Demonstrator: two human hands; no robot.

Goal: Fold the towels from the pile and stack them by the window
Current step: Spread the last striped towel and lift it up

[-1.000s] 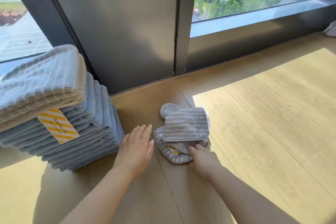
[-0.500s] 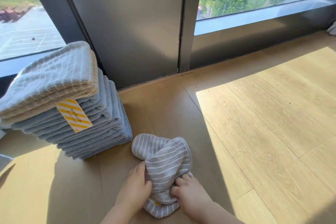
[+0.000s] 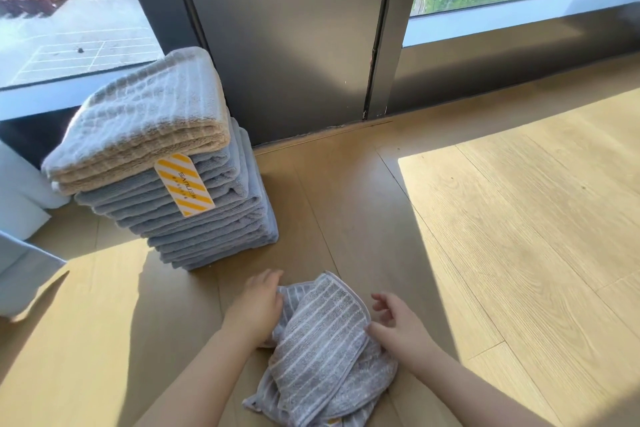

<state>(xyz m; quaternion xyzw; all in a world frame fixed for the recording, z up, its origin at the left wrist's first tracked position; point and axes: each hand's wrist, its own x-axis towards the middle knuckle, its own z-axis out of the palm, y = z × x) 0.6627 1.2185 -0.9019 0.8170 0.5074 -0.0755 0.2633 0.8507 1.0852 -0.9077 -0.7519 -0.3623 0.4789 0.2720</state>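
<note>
Though upside down, striped tag (image 3: pixel 184 184): "SANLI"

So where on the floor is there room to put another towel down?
The sunlit floor right of the grey striped towel is bare, as is the shaded strip between the towel stack and the window frame. It is crowded at the stack and where both hands work.

Wooden floor (image 3: pixel 502 253) under towel stack (image 3: pixel 194 218), grey towel (image 3: pixel 322 350).
</note>
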